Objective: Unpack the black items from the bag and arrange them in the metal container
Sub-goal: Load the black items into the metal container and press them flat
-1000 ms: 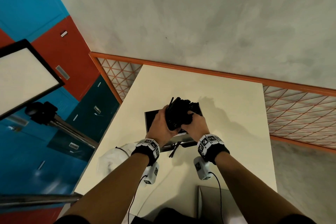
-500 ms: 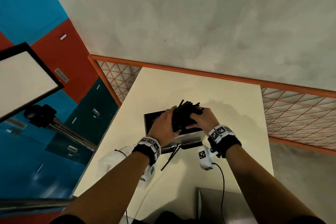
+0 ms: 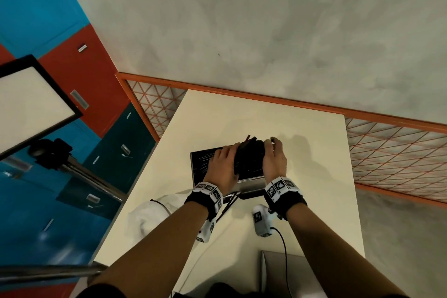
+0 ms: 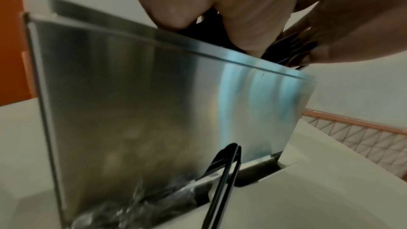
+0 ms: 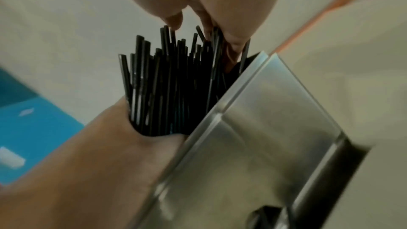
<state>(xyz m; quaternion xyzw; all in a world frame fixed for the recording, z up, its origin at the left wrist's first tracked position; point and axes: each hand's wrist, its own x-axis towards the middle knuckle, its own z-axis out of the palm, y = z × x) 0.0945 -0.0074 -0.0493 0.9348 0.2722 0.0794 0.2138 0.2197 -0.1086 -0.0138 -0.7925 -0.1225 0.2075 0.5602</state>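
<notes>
A thick bundle of black straws stands upright in the right part of the metal container. My left hand grips its left side, and the right wrist view shows the straws rising out of that fist. On the bundle's right side my right hand is curled round the straws, its fingertips on their tops. The straws' lower ends are hidden behind the steel wall.
Two loose black straws lean against the container's near wall on the cream table. Crumpled clear wrap lies at the wall's foot. A white bag sits near the table's left edge. An orange mesh railing borders the table.
Both hands have carried the bundle down and to the right into the container and stood it more upright. The right hand has slid up toward the straw tops.
</notes>
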